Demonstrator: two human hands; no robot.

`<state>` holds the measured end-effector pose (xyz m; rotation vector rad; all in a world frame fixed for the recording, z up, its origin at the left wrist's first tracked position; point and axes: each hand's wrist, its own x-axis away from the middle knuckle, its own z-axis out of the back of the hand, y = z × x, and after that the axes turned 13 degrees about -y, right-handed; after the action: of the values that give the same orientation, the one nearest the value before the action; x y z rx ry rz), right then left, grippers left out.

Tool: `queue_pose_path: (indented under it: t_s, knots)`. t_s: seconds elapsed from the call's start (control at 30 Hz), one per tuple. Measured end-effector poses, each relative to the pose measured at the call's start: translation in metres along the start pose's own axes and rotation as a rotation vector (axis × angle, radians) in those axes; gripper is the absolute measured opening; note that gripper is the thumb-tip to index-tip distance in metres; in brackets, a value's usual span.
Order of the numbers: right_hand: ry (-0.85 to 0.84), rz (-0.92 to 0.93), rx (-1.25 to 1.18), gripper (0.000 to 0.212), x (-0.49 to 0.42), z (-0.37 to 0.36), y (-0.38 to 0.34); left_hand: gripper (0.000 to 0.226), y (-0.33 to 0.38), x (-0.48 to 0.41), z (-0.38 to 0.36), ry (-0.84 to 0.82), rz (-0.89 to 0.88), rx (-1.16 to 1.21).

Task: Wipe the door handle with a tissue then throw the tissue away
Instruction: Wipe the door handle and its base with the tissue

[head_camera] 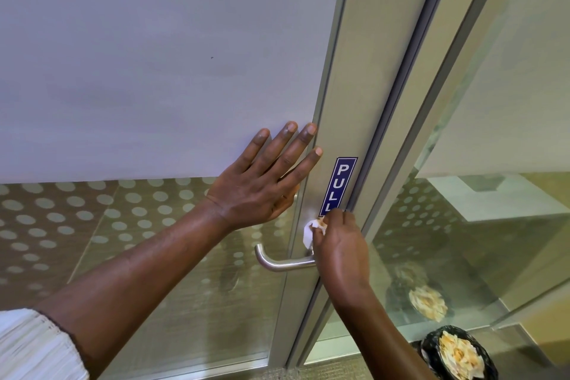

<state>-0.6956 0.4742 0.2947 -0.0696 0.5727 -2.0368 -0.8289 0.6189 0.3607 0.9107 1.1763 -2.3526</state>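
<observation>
A brushed metal lever door handle juts left from the aluminium frame of a glass door. My right hand is closed around a crumpled white tissue and presses it against the frame just above the handle's base, below a blue PULL sticker. My left hand lies flat with fingers spread on the frosted glass panel, left of the frame and above the handle. The handle's base is hidden behind my right hand.
A bin with a black liner holding crumpled paper stands on the floor at the lower right, beside a fixed glass panel that reflects it. The lower door glass carries a dotted frosted pattern.
</observation>
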Motion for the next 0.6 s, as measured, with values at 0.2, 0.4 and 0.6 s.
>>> queue_pose_path:
  t_s: [0.2, 0.4, 0.6]
  knots:
    - [0.160, -0.065, -0.244, 0.014, 0.000, 0.000, 0.017, 0.066, 0.001, 0.001, -0.001, 0.010, 0.010, 0.010]
    - [0.359, 0.088, -0.031, 0.022, -0.002, 0.010, 0.023, 0.070, 0.001, 0.002, -0.005, 0.010, 0.007, -0.002]
    - [0.082, 0.225, 0.038, 0.025, 0.007, -0.005, 0.010, 0.069, 0.002, 0.003, -0.009, 0.011, 0.004, 0.000]
